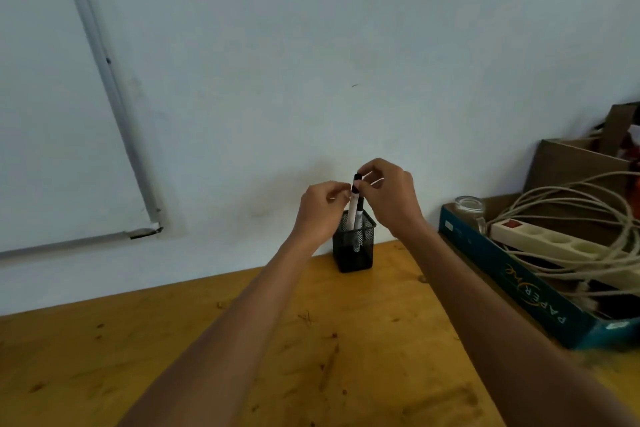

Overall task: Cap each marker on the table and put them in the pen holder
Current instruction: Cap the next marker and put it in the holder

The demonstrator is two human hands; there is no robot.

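Forearms (242, 322) are stretched to the pen holder (353, 253); at its mouth a marker (353, 210) is pinched upright by the left hand (322, 211), its cap (357, 183) by the right hand (391, 198), probably for pressing home.

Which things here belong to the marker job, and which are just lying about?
Job: marker, pinched by left hand and right hand; pen holder it stands in.
Lying about: power strip, cables, jar, blue box, cardboard box, whiteboard.
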